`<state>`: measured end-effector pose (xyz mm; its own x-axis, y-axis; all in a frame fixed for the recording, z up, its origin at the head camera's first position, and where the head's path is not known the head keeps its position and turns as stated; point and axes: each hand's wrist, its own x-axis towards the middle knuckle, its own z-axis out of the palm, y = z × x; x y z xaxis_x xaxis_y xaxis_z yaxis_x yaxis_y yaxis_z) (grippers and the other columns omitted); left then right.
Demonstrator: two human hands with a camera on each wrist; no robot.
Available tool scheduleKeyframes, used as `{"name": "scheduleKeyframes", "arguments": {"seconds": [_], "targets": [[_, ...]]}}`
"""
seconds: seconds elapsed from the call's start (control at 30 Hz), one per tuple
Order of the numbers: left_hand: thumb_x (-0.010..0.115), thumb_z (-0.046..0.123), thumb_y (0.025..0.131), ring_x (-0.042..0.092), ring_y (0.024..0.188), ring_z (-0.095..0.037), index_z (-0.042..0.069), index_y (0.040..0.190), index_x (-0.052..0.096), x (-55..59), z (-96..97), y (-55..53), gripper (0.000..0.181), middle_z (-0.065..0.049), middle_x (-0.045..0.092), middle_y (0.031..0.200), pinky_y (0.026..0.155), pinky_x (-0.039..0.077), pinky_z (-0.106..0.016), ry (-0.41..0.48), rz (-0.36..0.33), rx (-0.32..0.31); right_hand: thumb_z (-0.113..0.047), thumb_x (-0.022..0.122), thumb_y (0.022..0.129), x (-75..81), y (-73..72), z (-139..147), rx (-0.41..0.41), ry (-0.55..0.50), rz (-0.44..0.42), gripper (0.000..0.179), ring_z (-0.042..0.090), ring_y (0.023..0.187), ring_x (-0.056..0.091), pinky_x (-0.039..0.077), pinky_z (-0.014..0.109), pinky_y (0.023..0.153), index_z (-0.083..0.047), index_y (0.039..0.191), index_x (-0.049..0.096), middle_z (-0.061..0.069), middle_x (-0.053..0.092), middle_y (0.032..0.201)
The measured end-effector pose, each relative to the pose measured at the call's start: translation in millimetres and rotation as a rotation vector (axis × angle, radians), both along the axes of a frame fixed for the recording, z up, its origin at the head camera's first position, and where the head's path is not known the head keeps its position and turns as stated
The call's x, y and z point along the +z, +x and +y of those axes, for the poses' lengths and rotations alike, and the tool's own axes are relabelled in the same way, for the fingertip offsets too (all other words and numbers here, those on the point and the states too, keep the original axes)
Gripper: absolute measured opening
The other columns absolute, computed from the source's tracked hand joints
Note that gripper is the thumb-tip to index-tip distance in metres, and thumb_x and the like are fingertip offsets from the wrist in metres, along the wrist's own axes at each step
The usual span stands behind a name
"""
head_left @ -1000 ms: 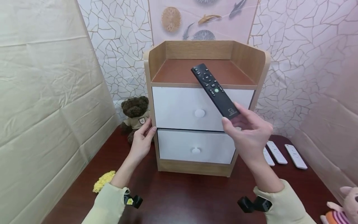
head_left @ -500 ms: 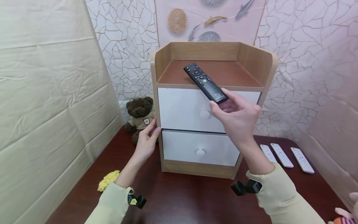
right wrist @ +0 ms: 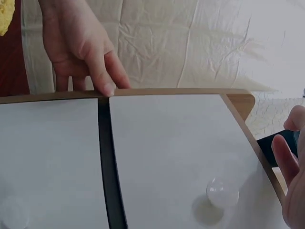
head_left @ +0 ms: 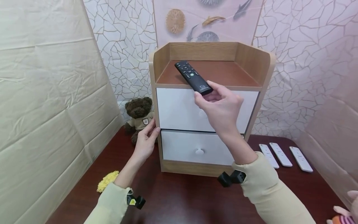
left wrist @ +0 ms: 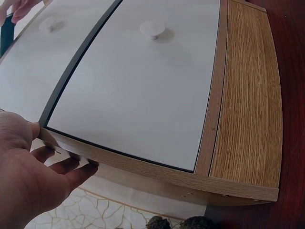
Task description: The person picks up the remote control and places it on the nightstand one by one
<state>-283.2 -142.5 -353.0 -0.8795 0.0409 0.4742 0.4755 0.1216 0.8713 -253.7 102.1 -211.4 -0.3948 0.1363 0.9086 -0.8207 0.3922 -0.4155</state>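
Note:
My right hand (head_left: pixel 222 109) pinches the lower end of a black remote control (head_left: pixel 193 76) between thumb and fingers. The buttons face up, and its far end is above the brown top shelf of a small wooden cabinet (head_left: pixel 193 168). My left hand (head_left: pixel 146 141) grips the cabinet's left side edge, near the gap between two white drawers. In the left wrist view, that hand (left wrist: pixel 33 176) has its thumb at the front edge and its fingers along the side panel. Only a dark piece of the remote control (right wrist: pixel 272 150) shows in the right wrist view.
A brown teddy bear (head_left: pixel 139 113) sits left of the cabinet. Three white remote controls (head_left: pixel 280 154) lie on the dark red table (head_left: pixel 181 199) to the right. Something yellow and stringy (head_left: pixel 107 180) is by my left forearm, and a pink plush toy (head_left: pixel 342 214) is at the lower right.
My right hand has moved left with the black remote control, bringing its far end over the top shelf and tilting it flatter. The left hand keeps its place on the cabinet edge.

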Motion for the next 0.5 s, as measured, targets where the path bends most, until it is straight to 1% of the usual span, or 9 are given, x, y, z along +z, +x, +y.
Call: {"name": "scheduleKeyframes", "arguments": {"seconds": [0.1, 0.23, 0.37, 0.5], "targets": [[0.053, 0.008, 0.108, 0.042, 0.143, -0.033, -0.001, 0.16, 0.029, 0.2, 0.1, -0.1, 0.057, -0.021, 0.034, 0.16, 0.114, 0.038, -0.044, 0.005, 0.005, -0.005, -0.007, 0.085, 0.083, 3.9, -0.5, -7, 0.003, 0.007, -0.005, 0.036, 0.015, 0.069, 0.071, 0.057, 0.018, 0.069, 0.006, 0.116, 0.075, 0.013, 0.076, 0.088], [0.053, 0.007, 0.108, 0.043, 0.142, -0.033, -0.001, 0.16, 0.029, -0.1, 0.1, 0.0, 0.057, -0.021, 0.036, 0.16, 0.113, 0.039, -0.041, 0.012, 0.009, -0.009, -0.007, 0.084, 0.083, 7.5, -2.5, -16, 0.015, 0.006, -0.025, 0.036, 0.015, 0.068, 0.071, 0.057, 0.018, 0.067, 0.006, 0.115, 0.075, 0.013, 0.076, 0.084], [0.053, 0.007, 0.108, 0.044, 0.141, -0.032, 0.001, 0.16, 0.03, 0.8, 0.3, 0.6, 0.057, -0.02, 0.037, 0.159, 0.113, 0.04, -0.039, 0.02, 0.005, -0.012, -0.008, 0.084, 0.083, 10.1, -4.8, -22, 0.021, 0.011, -0.056, 0.036, 0.017, 0.067, 0.071, 0.056, 0.018, 0.065, 0.006, 0.114, 0.075, 0.013, 0.075, 0.083], [0.053, 0.006, 0.108, 0.044, 0.141, -0.032, 0.001, 0.16, 0.03, 1.6, 0.5, 1.2, 0.057, -0.02, 0.037, 0.159, 0.113, 0.04, -0.037, 0.027, 0.003, -0.018, -0.01, 0.083, 0.084, 12.6, -6.7, -26, 0.023, 0.0, -0.109, 0.036, 0.017, 0.066, 0.072, 0.055, 0.018, 0.064, 0.006, 0.116, 0.075, 0.012, 0.076, 0.082]]}}
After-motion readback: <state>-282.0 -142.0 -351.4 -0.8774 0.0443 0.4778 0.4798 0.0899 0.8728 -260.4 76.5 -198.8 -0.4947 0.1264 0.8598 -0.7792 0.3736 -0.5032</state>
